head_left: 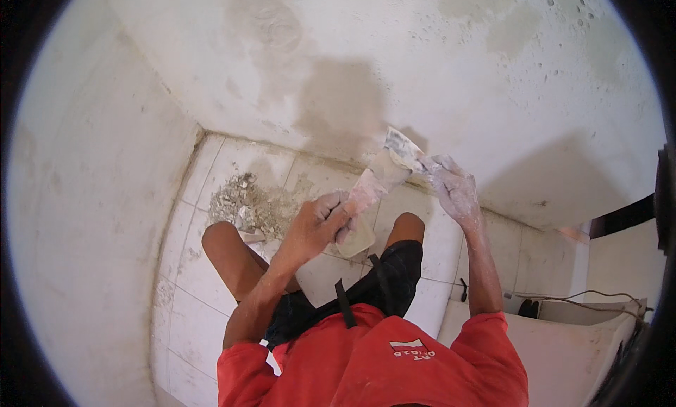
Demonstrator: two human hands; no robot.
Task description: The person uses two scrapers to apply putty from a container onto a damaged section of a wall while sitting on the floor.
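Presently: wall patching in a tiled corner, tools being loaded.
One plastered wall [422, 69] with damp grey patches, one rubble heap [243, 203] on the floor tiles [232, 160]. The left hand [317, 224] grips one putty knife [359, 196]; the right hand [456, 192] pinches a second scraper [403, 150], blades touching. Judged step: transferring filler; next calls for a steady press to the wall.

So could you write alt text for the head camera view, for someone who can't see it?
Seen from above, a person in a red shirt crouches in a wall corner, the left hand gripping a putty knife and the dusty right hand holding a second blade against it. A pile of grey debris lies on the tiled floor by the patched white wall.
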